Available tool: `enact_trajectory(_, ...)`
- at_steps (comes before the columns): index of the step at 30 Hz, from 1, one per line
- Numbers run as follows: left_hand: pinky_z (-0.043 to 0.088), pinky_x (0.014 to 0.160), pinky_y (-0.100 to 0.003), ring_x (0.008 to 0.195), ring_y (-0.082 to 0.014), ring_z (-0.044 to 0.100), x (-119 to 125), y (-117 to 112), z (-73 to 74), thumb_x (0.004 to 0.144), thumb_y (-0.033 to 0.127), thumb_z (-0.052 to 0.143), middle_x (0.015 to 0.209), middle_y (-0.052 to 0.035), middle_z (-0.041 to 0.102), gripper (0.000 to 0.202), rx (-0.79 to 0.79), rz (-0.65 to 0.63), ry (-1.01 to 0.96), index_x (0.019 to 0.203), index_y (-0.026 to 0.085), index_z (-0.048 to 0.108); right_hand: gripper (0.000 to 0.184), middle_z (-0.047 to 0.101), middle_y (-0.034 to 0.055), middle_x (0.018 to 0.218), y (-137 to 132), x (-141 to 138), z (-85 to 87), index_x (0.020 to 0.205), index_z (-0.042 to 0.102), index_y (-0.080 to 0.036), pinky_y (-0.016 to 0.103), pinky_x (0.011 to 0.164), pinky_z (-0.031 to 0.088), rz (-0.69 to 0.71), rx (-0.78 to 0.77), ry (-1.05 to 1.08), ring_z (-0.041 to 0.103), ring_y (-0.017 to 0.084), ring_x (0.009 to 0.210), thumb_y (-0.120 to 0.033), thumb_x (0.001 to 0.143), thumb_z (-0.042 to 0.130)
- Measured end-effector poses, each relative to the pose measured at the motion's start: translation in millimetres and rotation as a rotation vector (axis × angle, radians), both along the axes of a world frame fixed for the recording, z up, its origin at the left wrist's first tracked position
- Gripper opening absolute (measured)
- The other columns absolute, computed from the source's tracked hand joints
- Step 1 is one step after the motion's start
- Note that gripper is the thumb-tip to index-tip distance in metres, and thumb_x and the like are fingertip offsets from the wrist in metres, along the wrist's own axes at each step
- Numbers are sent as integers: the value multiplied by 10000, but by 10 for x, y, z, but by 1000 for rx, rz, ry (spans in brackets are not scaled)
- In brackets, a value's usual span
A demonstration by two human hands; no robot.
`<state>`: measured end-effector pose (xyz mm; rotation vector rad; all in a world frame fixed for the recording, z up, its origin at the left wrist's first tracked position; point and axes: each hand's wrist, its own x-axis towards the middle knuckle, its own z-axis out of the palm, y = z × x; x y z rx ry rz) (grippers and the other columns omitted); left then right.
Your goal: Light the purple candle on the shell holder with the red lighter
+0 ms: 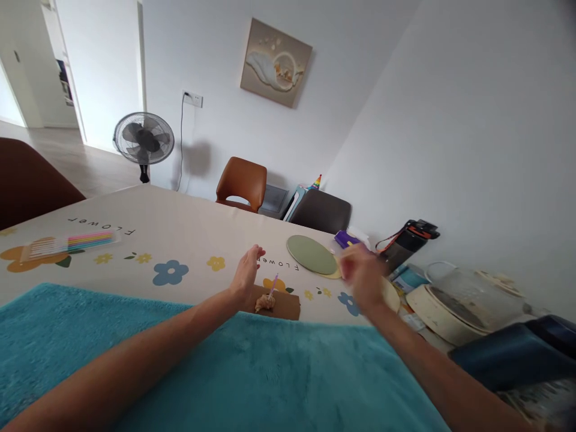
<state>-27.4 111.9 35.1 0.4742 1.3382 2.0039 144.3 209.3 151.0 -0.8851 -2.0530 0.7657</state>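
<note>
My left hand point(245, 275) is just above the tablecloth with its fingers stretched out and nothing in it. Beside it lies a flat piece of brown cardboard point(288, 306). On the cardboard sits a lumpy tan-brown mass point(264, 303) whose kind I cannot make out, with a thin purple stick point(273, 284) standing tilted in it. My right hand point(363, 279) is over the right part of the table, near a green oval mat point(311, 254). Motion smears its fingers, so whether it holds anything is unclear.
A clear pack of thin coloured sticks point(72, 245) lies at the left. A teal towel point(270, 372) covers the near edge. On the right crowd a purple packet point(345, 239), a dark bottle point(405, 243), a cream pot point(450, 312) and a navy object point(508, 354). Chairs stand beyond the table.
</note>
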Motion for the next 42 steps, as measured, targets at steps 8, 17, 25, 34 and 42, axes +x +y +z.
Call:
enact_trajectory(8,385,948,-379,1190,-258,497,-4,-6,27,844,514,405,1228,-137,591,426,16,-11,0,1014,170,588,487,374,-61,399,-15,-134,-152,473,461,-219,211,386,303,106,-59,-135,332,84,380,-379,912,325)
enact_trajectory(17,406,929,-369,1105,-242,563,38,-14,69,858,459,383,1107,-148,657,421,76,-25,-4,961,136,635,432,375,-40,378,-189,-405,-572,536,449,-195,217,316,221,112,-471,-21,301,85,294,-471,840,316)
enact_trajectory(25,416,919,-385,1049,-249,593,70,-12,84,842,432,392,1044,-148,677,404,86,-19,-15,885,131,658,428,342,-35,355,-473,-628,-813,471,406,-202,208,323,208,173,-623,63,255,76,305,-417,832,328)
enact_trajectory(34,414,921,-391,1055,-253,583,104,-14,88,836,431,404,1029,-136,678,387,78,-7,-13,847,147,667,375,330,-39,366,-395,-584,-889,456,329,-214,231,393,221,176,-426,-40,277,90,364,-319,815,315)
enact_trajectory(42,413,922,-374,1060,-242,577,112,-19,73,848,445,398,1044,-128,671,394,72,-22,-10,862,155,663,338,377,-32,402,-315,-528,-887,461,324,-212,238,439,241,185,-243,-162,328,103,425,-283,790,297)
